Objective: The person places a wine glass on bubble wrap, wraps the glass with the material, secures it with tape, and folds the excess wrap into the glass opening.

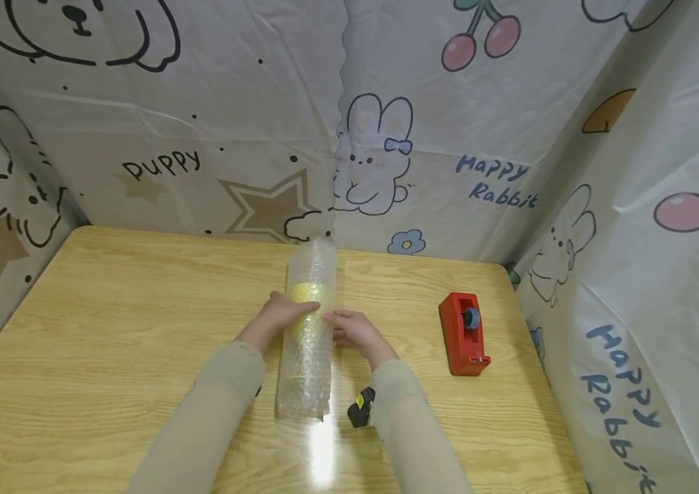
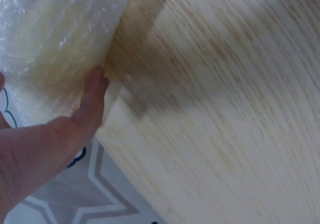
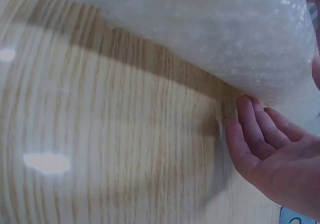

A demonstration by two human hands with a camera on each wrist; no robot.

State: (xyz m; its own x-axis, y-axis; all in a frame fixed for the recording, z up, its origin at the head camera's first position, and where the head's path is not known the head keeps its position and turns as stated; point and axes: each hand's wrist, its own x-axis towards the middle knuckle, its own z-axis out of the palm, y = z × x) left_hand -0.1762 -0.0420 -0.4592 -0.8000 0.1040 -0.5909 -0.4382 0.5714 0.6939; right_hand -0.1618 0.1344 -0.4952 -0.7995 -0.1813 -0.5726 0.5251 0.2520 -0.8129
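A roll of bubble wrap (image 1: 307, 381) with something yellow showing through it lies lengthwise on the wooden table. The left hand (image 1: 278, 315) grips its left side, thumb across the top. In the left wrist view, the fingers of that hand (image 2: 60, 136) rest against the wrap's (image 2: 55, 44) side. The right hand (image 1: 358, 333) holds the opposite side, thumb on top and fingers low down. Seen from the right wrist, the curved fingertips (image 3: 244, 104) meet the wrap's (image 3: 210, 34) lower edge. What the wrap encloses is blurred by the plastic.
A red tape dispenser (image 1: 463, 336) with a blue-rimmed roll stands to the right on the table (image 1: 139, 329). Beside the right sleeve is a small black object (image 1: 360, 408) with a yellow mark. Printed curtains (image 1: 250, 103) border the table's back and sides.
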